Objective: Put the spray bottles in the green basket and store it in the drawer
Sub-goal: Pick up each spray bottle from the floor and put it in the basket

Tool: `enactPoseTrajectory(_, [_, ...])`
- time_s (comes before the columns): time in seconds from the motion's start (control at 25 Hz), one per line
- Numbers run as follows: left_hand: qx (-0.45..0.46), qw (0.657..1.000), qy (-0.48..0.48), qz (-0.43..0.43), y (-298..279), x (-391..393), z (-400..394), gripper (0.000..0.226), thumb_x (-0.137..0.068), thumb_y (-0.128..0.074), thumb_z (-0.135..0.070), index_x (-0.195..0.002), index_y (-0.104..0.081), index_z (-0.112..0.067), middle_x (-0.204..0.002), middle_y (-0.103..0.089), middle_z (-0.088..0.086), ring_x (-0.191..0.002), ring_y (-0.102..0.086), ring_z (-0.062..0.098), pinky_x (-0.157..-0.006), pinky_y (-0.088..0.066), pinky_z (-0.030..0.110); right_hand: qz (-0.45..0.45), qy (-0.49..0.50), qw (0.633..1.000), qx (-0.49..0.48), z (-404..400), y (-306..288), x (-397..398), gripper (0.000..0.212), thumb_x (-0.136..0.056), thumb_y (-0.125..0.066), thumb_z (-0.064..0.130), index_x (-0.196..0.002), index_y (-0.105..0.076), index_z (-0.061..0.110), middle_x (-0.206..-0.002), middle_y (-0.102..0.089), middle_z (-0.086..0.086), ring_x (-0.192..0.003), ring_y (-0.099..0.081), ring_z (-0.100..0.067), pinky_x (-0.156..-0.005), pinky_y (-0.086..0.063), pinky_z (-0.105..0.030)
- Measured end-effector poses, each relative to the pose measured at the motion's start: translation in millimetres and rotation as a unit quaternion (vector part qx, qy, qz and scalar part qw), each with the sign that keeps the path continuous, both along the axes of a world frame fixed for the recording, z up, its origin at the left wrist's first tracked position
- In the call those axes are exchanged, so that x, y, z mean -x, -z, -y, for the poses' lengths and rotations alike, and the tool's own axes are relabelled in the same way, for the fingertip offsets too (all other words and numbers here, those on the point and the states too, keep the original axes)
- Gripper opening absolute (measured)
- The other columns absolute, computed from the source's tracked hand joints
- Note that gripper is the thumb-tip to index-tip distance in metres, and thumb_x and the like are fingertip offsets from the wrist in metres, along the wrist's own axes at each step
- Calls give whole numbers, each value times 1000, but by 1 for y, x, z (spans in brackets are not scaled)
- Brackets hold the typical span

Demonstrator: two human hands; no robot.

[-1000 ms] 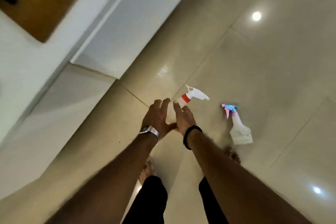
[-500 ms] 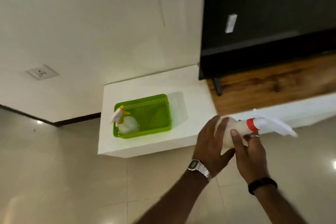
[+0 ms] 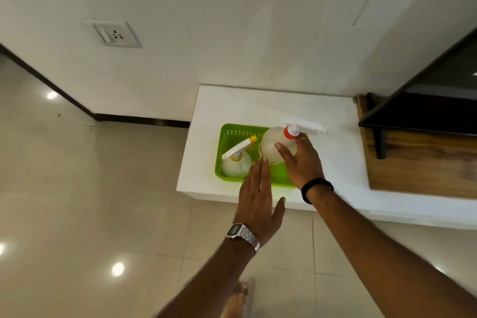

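The green basket (image 3: 233, 134) stands on the left end of a low white cabinet (image 3: 333, 121). In its left half sits a spray bottle with a yellow collar (image 3: 236, 162). My right hand (image 3: 302, 162) grips a second spray bottle with a red collar (image 3: 273, 142) and holds it over the basket's right half, its white trigger head pointing right. My left hand (image 3: 258, 196) hovers flat at the basket's front edge, fingers straight and apart, holding nothing. No drawer front shows from here.
The white wall behind carries a socket plate (image 3: 113, 33). A wooden top (image 3: 423, 162) with a dark TV stand (image 3: 418, 113) lies to the right of the basket. Glossy tiled floor (image 3: 90, 201) spreads left and below; my bare foot (image 3: 240, 297) shows there.
I lifted the red-collared bottle off the floor with both hands, turned to the cabinet and brought it over the basket. My left hand has come off the bottle.
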State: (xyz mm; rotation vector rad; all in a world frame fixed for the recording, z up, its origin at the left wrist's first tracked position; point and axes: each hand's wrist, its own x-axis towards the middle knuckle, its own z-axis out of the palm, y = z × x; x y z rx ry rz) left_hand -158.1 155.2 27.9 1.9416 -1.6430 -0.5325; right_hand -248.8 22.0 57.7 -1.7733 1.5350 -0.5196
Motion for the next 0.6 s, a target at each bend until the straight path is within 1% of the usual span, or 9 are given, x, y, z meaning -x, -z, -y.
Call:
enactPoseTrajectory(0.08, [-18, 999, 33, 31, 18, -8, -11, 83, -89, -55, -38, -158, -19, -6, -166, -21, 14, -154, -20, 29, -122, -28, 46, -23, -3, 999, -22, 5, 23, -6, 49, -94, -60, 38, -129, -54, 4, -130, -58, -15, -118, -54, -32, -88, -36, -25])
enactPoseTrajectory(0.16, [-24, 995, 69, 71, 28, -15, -16, 83, -87, -58, -35, -157, -24, -6, -164, -26, 15, -153, -23, 32, -121, -30, 47, -30, -9, 999, -20, 9, 40, -14, 48, -93, -63, 36, -129, -54, 4, -130, -57, -15, -120, -53, -31, -90, -35, -24])
enactPoseTrajectory(0.28, [-39, 987, 104, 119, 37, -22, -16, 79, -88, -55, -31, -156, -24, -7, -165, -24, 17, -154, -19, 34, -122, -26, 49, -28, -15, 999, -22, 15, 59, -26, 48, -93, -64, 34, -130, -54, 6, -130, -58, -14, -120, -53, -30, -93, -38, -26])
enactPoseTrajectory(0.32, [-42, 984, 115, 129, 41, -24, -17, 78, -89, -54, -31, -157, -23, -7, -165, -22, 17, -154, -16, 34, -123, -23, 49, -30, -20, 999, -24, 16, 63, -30, 48, -93, -64, 34, -130, -53, 6, -130, -59, -14, -120, -53, -30, -96, -41, -30])
enactPoseTrajectory(0.4, [-50, 979, 138, 140, 47, -25, -18, 77, -91, -51, -31, -157, -21, -8, -166, -17, 17, -155, -11, 33, -124, -19, 49, -45, -29, 998, -23, 17, 71, -35, 49, -93, -63, 36, -131, -52, 8, -130, -59, -14, -121, -53, -31, -99, -44, -40])
enactPoseTrajectory(0.44, [-57, 977, 147, 142, 49, -25, -18, 77, -91, -50, -31, -158, -20, -8, -167, -15, 18, -156, -10, 33, -125, -18, 49, -52, -30, 998, -21, 17, 75, -36, 49, -93, -62, 38, -131, -52, 8, -131, -58, -14, -120, -53, -31, -99, -45, -41])
enactPoseTrajectory(0.52, [-70, 974, 156, 148, 53, -23, -19, 77, -91, -49, -32, -158, -19, -9, -167, -13, 18, -156, -9, 33, -124, -19, 50, -64, -31, 997, -22, 19, 79, -37, 49, -94, -60, 39, -130, -52, 8, -130, -58, -15, -118, -54, -32, -96, -46, -41])
enactPoseTrajectory(0.6, [-76, 973, 156, 149, 53, -22, -19, 77, -91, -50, -33, -158, -20, -8, -167, -15, 18, -155, -11, 34, -123, -21, 51, -79, -37, 996, -20, 23, 81, -38, 49, -94, -59, 41, -129, -53, 7, -130, -57, -15, -117, -55, -32, -94, -46, -40])
